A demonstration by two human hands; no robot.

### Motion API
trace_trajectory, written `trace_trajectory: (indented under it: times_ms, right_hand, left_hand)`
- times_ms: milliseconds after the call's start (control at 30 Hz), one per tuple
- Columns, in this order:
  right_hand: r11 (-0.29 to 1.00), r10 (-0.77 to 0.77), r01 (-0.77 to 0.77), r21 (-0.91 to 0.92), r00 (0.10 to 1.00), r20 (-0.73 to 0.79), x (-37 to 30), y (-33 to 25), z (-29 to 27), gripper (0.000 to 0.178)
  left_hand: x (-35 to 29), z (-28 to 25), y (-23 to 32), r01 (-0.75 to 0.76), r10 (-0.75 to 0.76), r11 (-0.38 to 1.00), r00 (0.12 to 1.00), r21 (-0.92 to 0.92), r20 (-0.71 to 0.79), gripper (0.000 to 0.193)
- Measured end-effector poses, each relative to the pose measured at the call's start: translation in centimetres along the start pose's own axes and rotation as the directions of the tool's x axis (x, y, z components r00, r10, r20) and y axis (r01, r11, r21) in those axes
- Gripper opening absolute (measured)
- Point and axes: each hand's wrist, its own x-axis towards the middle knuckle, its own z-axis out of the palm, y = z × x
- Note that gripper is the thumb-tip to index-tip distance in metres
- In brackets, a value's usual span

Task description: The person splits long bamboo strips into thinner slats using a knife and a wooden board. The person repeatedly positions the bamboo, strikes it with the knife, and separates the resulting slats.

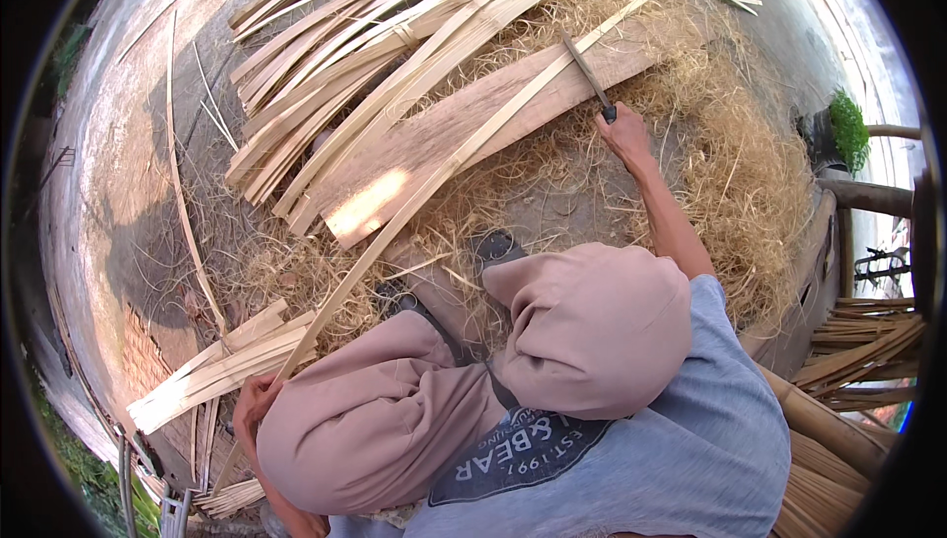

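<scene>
My right hand (623,131) is closed round the dark handle of a knife (590,72), far right of centre. Its narrow blade lies across a long pale strip of split bamboo or similar wood (464,154), near the strip's far end. The strip slants down to the lower left, beside my left knee, where my left hand (254,402) is closed round it; some of those fingers are hidden. Under the strip's far half lies a flat wooden board (424,143), with a bright patch of sunlight on its near end.
Beyond the board is a large pile of pale strips (365,55). Curly shavings (730,163) cover the ground around it. A smaller strip bundle (222,365) lies near my left hand. More strips (858,341) and a bamboo pole (819,425) are at right, below a green plant (848,129).
</scene>
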Motion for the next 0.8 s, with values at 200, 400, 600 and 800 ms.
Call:
trace_trajectory:
  times_ms: [200,400,600,800]
  right_hand:
    - [0.983,0.009,-0.024,0.181,0.996,0.085,-4.4,-4.1,2.5,0.044]
    - [0.954,-0.3,0.279,0.112,0.908,0.294,-10.2,-7.2,1.8,0.037]
    - [0.999,-0.007,0.004,0.04,0.996,0.092,-0.5,-0.1,-0.8,0.036]
    - [0.999,-0.037,0.038,-0.005,0.99,0.132,-2.9,-1.7,0.4,0.04]
  left_hand:
    - [12.8,10.7,3.4,-0.247,-0.001,0.813,0.904,0.527,0.427,0.046]
    - [14.8,18.8,4.0,-0.297,0.246,0.782,0.955,0.548,0.166,0.057]
    - [9.8,13.8,2.8,-0.229,0.242,0.781,0.969,0.581,0.056,0.055]
    - [8.2,8.6,-1.2,-0.129,0.169,0.843,0.985,0.523,-0.029,0.053]
